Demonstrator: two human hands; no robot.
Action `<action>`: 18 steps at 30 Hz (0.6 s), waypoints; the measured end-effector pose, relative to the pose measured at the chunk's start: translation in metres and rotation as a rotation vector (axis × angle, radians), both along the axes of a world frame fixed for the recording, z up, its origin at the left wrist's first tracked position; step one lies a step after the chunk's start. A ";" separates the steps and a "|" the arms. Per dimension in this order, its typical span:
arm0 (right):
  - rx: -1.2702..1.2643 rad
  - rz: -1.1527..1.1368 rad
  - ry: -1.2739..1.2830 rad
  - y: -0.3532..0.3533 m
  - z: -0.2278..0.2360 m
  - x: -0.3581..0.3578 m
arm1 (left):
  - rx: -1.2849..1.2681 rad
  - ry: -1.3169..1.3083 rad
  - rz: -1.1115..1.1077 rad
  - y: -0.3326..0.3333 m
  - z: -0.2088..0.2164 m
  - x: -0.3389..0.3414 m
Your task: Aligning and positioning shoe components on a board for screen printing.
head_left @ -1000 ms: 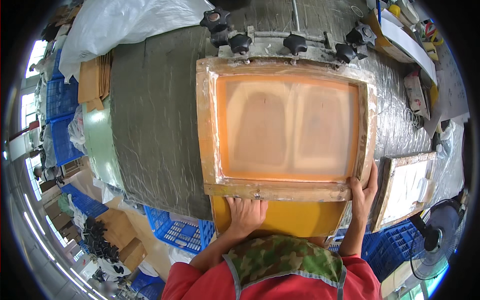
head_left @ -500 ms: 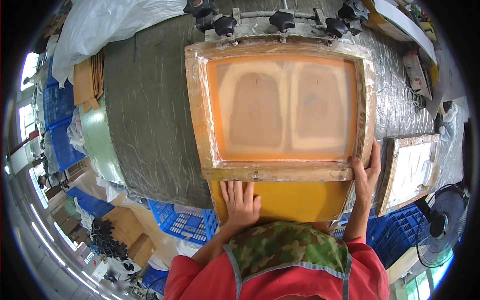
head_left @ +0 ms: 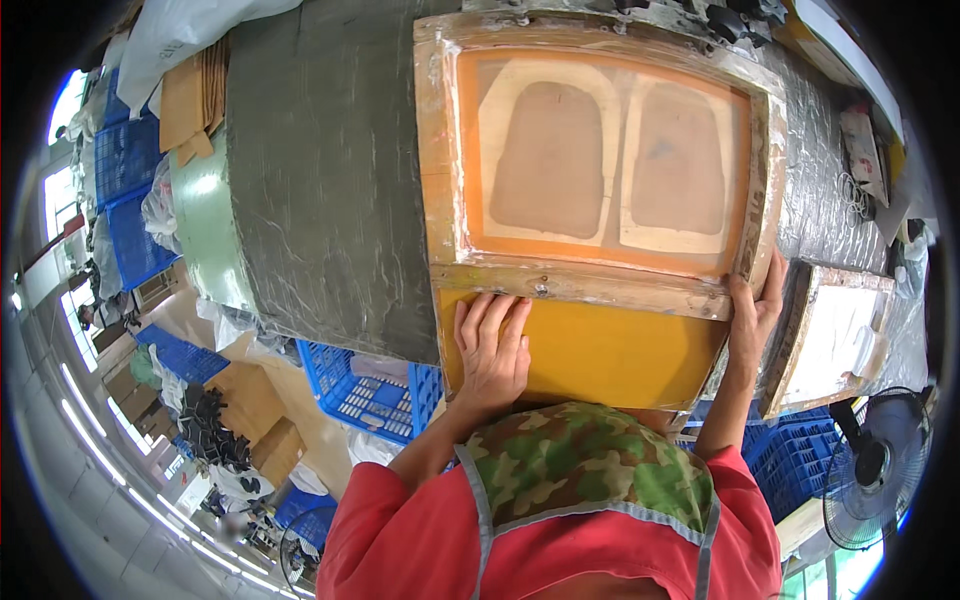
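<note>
A wooden screen-printing frame (head_left: 600,283) lies in front of me, its mesh bordered in orange with two rounded pale-brown shapes in it. A yellow board (head_left: 625,355) shows beneath its near bar. My left hand (head_left: 493,355) rests on this board with fingers apart, fingertips close against the near bar. My right hand (head_left: 757,318) grips the frame's near right corner, thumb on the near bar and fingers along the outer right side. Part of those fingers is hidden by the wood.
Black clamp knobs (head_left: 727,22) stand beyond the frame. To the right are a smaller wooden frame (head_left: 785,345) and a black fan (head_left: 872,465). A dark grey table surface (head_left: 330,190) stretches left. A blue crate (head_left: 375,402) sits below its near edge.
My view has shifted, so the frame and both hands appear farther right and higher. The shapes in the mesh look sharper. Both hands keep nearly the same places at the frame.
</note>
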State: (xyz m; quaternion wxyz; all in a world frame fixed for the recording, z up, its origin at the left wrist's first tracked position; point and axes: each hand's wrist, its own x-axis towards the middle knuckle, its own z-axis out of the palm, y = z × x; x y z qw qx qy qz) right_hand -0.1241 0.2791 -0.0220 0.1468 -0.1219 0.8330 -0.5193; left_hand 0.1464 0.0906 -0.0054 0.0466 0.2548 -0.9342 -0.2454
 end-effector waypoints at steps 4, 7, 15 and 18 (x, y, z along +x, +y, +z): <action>-0.016 -0.036 -0.043 -0.001 -0.001 0.001 | -0.019 0.007 -0.030 -0.002 -0.001 -0.001; -0.029 -0.031 -0.034 -0.002 -0.001 0.001 | -0.016 0.025 -0.021 -0.002 -0.002 -0.002; 0.015 -0.015 0.007 -0.001 0.001 0.000 | -0.028 0.033 -0.008 -0.002 -0.002 -0.003; 0.008 0.024 0.062 -0.003 0.001 -0.002 | -0.033 0.029 -0.025 -0.002 -0.002 -0.003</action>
